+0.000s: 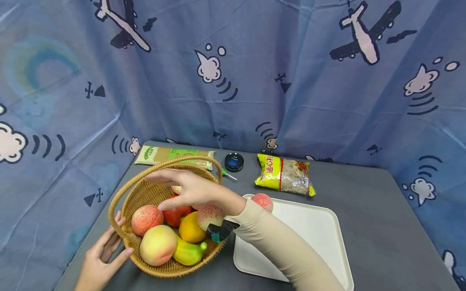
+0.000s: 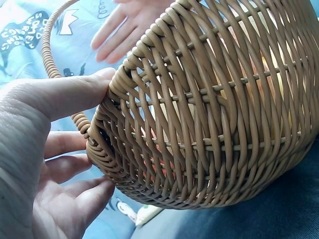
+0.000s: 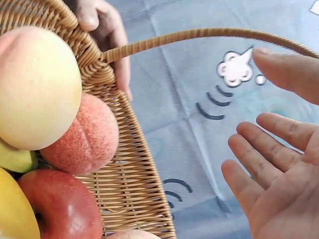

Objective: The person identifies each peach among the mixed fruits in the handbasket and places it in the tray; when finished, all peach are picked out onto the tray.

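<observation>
Wicker basket (image 2: 199, 99) is gripped at rim by L-hand (image 1: 103, 250) fingers. R-hand (image 1: 193, 188) fingers are extended, unloaded, over basket; asst. fruit (image 1: 158, 244) is contained below. Tray (image 1: 309, 226) is located R of R-hand fingers; yellow-clear pkg. (image 1: 285, 174) is positioned farther beyond, on desk (image 1: 382, 226).

1 basket (image 1: 145, 200), 1 tray (image 1: 313, 230), 4+ peaches (image 1: 158, 245), 1 banana (image 1: 187, 252), 1 apple (image 1: 174, 217), 2 packets (image 1: 285, 174), 1 tin (image 1: 234, 161)

Head view downward, wrists' close (shared basket (image 2: 199, 124))
</observation>
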The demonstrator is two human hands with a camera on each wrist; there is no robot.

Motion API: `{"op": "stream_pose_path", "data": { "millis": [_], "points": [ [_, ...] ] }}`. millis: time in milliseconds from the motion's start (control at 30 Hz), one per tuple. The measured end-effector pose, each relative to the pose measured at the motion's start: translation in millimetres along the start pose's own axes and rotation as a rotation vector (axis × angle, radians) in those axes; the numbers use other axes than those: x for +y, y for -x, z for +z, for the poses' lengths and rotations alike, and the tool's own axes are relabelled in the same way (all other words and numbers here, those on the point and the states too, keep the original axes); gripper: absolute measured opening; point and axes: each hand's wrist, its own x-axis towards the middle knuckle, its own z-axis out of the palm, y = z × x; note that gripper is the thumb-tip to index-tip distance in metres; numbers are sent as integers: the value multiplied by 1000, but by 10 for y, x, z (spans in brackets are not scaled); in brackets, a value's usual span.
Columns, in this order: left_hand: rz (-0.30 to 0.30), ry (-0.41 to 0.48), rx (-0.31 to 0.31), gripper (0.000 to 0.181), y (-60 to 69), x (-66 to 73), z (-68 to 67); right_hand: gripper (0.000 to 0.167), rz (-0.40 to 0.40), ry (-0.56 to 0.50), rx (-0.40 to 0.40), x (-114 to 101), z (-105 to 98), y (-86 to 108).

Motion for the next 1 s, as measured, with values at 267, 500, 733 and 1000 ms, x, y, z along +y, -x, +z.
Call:
{"op": "stream_pose_path", "data": {
  "millis": [267, 500, 733, 1000],
  "points": [
    [-80, -107, 23, 74, 10, -2, 4, 61, 79, 91, -151, 97, 70, -427],
    [-40, -113, 28, 74, 13, -46, -14, 61, 140, 2, -267, 214, 177, -700],
    [-16, -139, 22, 74, 7, -43, -44, 59, 206, -64, -411, 381, 238, -784],
    [-19, -143, 16, 75, 10, -28, -25, 65, 247, 28, -558, 503, 255, -776]
  ]
}}
